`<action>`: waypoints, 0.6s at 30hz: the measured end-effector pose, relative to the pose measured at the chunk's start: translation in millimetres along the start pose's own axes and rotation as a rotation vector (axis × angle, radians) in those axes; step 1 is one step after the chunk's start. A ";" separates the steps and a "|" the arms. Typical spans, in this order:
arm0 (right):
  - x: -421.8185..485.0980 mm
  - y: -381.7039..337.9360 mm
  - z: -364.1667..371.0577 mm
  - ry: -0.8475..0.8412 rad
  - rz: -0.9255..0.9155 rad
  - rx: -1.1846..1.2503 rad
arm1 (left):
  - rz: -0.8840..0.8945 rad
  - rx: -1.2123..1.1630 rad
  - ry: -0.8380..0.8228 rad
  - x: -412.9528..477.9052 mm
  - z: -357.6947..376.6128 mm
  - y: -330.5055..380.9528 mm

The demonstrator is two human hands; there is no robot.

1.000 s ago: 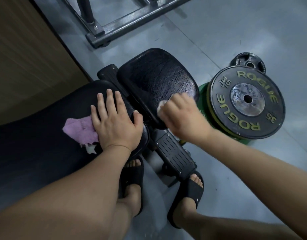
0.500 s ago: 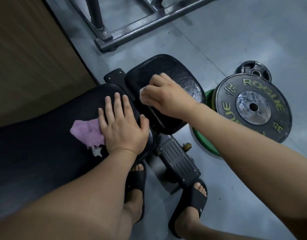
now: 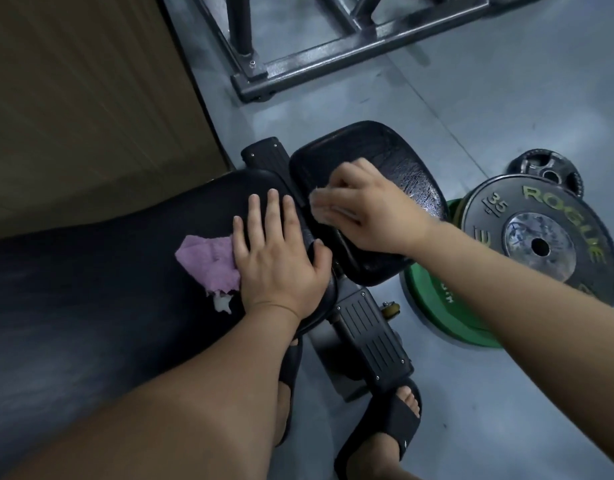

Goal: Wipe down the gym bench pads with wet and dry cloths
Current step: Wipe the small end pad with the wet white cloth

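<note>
The right hand (image 3: 364,211), fingers curled round a white cloth (image 3: 321,202), works the seat pad (image 3: 385,154), whose glistening stretch lies beyond and right of it, while the flat, open left hand (image 3: 281,261) pins the purple cloth (image 3: 212,265) on the long pad (image 3: 125,296).

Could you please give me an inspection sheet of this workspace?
Surface: long black bench pad; small black seat pad, glistening at its right.
Job's things: purple terry cloth on the long pad, partly under the left hand; white cloth on the seat pad.
Clutter: black Rogue weight plate overlapping a green plate; small black plate behind.
Grippers: left hand flat; right hand grips the white cloth.
Cables: nothing seen.
Surroundings: grey floor, steel rack base, brown wood panel.
</note>
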State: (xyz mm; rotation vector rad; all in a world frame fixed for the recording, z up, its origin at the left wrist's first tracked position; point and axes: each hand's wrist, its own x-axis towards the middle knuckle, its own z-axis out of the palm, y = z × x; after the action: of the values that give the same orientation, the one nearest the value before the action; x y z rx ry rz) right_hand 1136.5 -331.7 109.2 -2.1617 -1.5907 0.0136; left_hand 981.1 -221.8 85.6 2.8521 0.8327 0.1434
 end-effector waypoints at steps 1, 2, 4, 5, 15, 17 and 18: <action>-1.8 2.3 -1.0 -0.008 -0.026 -0.010 | -0.001 0.001 -0.003 0.2 -0.2 0.2; 1.4 6.2 -0.3 -0.006 -0.035 -0.024 | 0.000 0.003 -0.007 0.3 -0.1 0.1; 20.2 14.0 4.3 0.021 0.003 -0.040 | 0.003 0.009 -0.014 0.1 -0.5 -0.3; 34.5 16.8 7.7 0.031 0.039 -0.035 | 0.004 0.013 -0.017 0.1 -0.8 -0.5; 151.6 37.3 -7.8 -0.644 0.478 -0.065 | 0.008 0.040 -0.058 1.3 -3.0 -1.6; 163.5 40.7 -4.4 -0.709 0.577 -0.097 | 0.007 0.042 -0.061 1.5 -3.6 -1.2; 167.5 38.2 -1.0 -0.730 0.603 -0.097 | 0.007 0.040 -0.060 1.6 -3.8 -0.9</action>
State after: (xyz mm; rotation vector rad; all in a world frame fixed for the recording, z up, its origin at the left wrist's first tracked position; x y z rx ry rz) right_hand 1227.2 -188.7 138.9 -2.8157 -1.1775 1.0270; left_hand 981.4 -219.7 89.2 2.8813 0.8231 0.0415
